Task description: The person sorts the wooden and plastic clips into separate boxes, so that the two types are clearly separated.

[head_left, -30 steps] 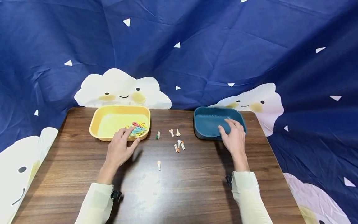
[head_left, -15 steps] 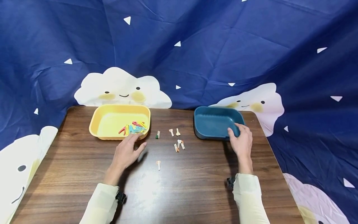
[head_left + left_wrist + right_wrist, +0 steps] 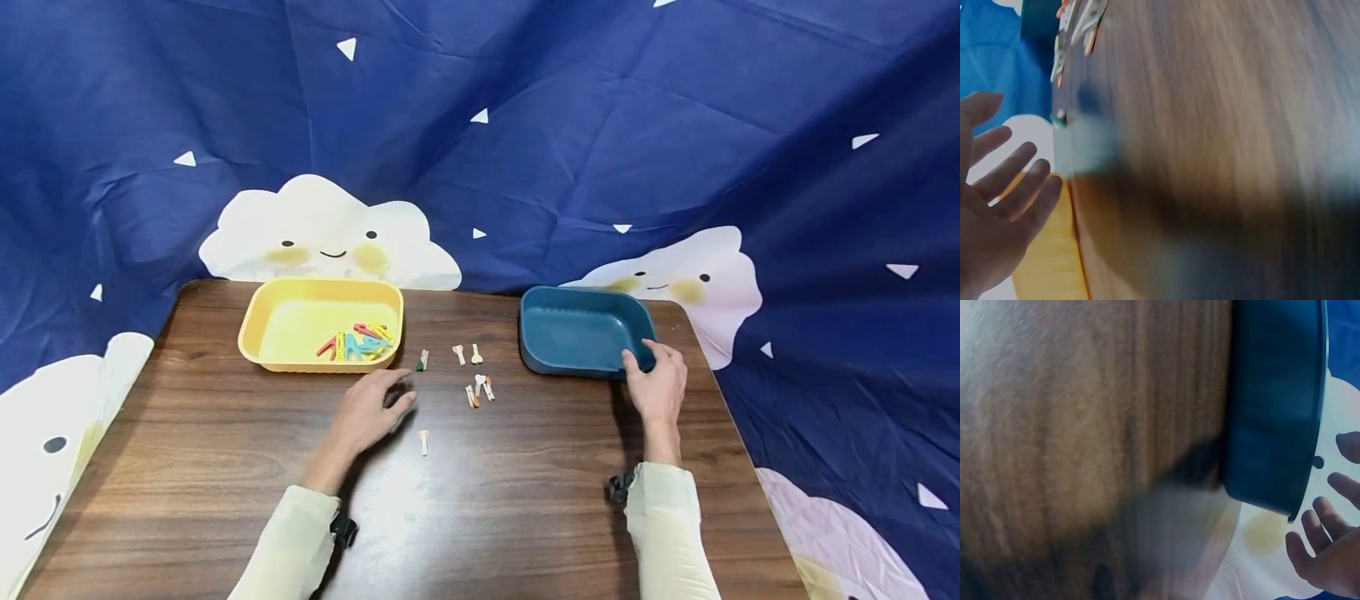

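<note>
My left hand (image 3: 367,412) is over the table just right of the yellow bin (image 3: 292,327), fingers relaxed and holding nothing. Its fingertips reach close to a small wooden clothespin with a green end (image 3: 422,362). In the left wrist view the left hand (image 3: 1004,219) has its fingers spread apart. My right hand (image 3: 657,387) is at the front right corner of the dark blue bin (image 3: 570,333), its fingers overlapping the rim in the head view. The right wrist view has the right hand's fingers (image 3: 1316,534) loosely bent with nothing between them.
Several coloured plastic clothespins (image 3: 362,343) lie in the yellow bin. Between the bins are more small wooden clothespins, including a heart-topped pair (image 3: 468,355), a cluster (image 3: 480,388) and a single one (image 3: 423,442). A blue cloud-print cloth (image 3: 480,167) hangs behind the table.
My left hand has moved right, from over the yellow bin to beside the green-ended clothespin. My right hand has drawn back from over the blue bin to its front right corner.
</note>
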